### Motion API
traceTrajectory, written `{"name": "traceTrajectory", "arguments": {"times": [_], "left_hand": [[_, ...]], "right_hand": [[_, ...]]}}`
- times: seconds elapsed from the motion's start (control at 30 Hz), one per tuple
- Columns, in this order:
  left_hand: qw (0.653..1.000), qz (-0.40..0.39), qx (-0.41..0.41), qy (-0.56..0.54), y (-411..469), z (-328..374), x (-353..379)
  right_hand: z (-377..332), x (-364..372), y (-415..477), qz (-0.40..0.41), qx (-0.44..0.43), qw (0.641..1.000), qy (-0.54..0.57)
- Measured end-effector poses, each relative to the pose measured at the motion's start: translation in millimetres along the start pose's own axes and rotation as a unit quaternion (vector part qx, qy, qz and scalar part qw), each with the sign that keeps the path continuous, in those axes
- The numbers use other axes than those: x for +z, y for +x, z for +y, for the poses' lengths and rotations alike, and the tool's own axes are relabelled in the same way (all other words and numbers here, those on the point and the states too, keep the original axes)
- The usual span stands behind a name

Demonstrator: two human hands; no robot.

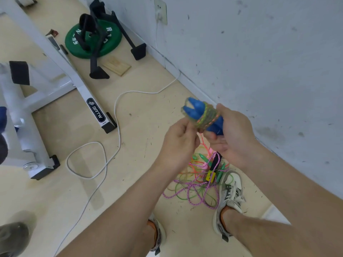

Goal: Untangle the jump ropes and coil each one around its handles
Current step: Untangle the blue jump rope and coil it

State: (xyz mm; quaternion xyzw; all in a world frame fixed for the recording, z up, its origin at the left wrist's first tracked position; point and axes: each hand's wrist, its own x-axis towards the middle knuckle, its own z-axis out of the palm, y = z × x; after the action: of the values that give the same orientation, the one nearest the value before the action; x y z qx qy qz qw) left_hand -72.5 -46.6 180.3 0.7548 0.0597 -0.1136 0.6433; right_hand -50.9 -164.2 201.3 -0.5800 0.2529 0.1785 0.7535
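The scene is lit by bright, even, diffuse light, and only faint shadows are thrown on the floor (130,164) below the left hand (179,143). Slight motion blur is seen on the coiled rope (207,117) and blue handles (195,108) beside the right hand (232,138). Far left of both hands, straight lines are bowed and the lower corner is smeared.

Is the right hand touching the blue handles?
Touching. The head view shows the right hand gripping the lower end of the blue handles, fingers curled round them with no gap. The left hand pinches the rope wound on them.
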Motion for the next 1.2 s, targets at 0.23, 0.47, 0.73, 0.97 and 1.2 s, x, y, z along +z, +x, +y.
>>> {"name": "traceTrajectory", "arguments": {"times": [0.23,0.47,0.73,0.97,1.2], "left_hand": [[0.766,-0.026,0.209,0.607,-10.7,-2.9,2.0],[0.726,-0.013,0.23,0.648,-19.4,18.5,-2.2],[0.786,-0.015,0.301,0.54,-1.8,13.1,-33.1],[0.916,-0.139,0.147,0.346,2.5,9.2,-42.4],[0.967,-0.221,-0.107,-0.071,-1.7,13.9,-38.3]], "right_hand": [[9.3,-5.5,17.5,0.174,-0.159,0.95,-0.204],[22.5,-3.7,18.9,0.128,-0.267,0.77,-0.566],[11.6,-9.2,18.6,-0.019,-0.227,0.746,-0.625],[6.2,-11.8,11.6,-0.17,-0.128,0.811,-0.545],[-7.8,-1.7,-9.5,-0.173,-0.068,0.919,-0.348]]}}
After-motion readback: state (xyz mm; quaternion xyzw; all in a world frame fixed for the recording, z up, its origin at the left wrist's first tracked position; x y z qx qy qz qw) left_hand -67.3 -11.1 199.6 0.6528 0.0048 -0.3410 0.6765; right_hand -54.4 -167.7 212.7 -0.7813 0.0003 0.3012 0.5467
